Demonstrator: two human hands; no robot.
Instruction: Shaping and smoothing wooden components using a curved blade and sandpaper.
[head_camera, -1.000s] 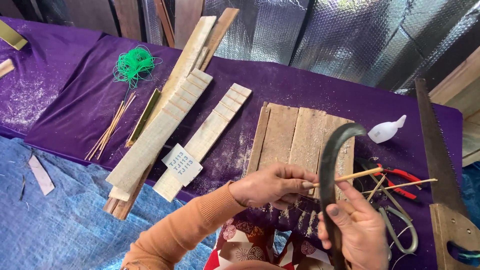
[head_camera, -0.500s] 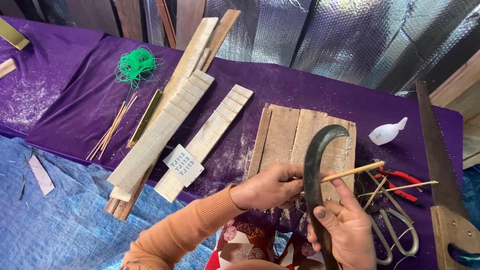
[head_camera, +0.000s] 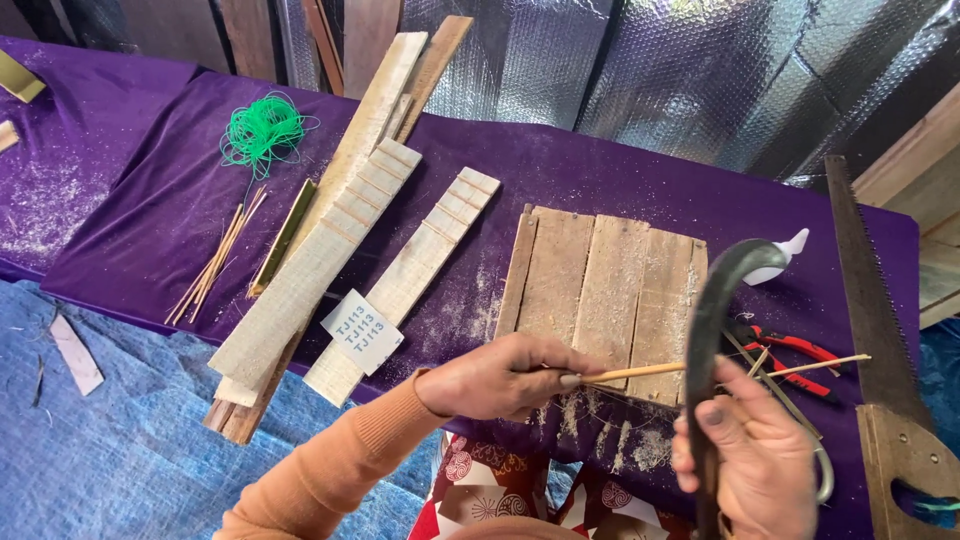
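Left hand (head_camera: 500, 378) pinches thin, light, snappable bamboo stick (head_camera: 640, 372) near its end; right hand (head_camera: 752, 455) grips stiff curved blade (head_camera: 712, 320).

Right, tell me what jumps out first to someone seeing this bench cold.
At the near edge, the right hand grips a dark curved blade upright against a thin bamboo stick, which the left hand holds level over the purple cloth. Behind them lies a worn wooden board. At far left, a tangle of bright green cord stands out.
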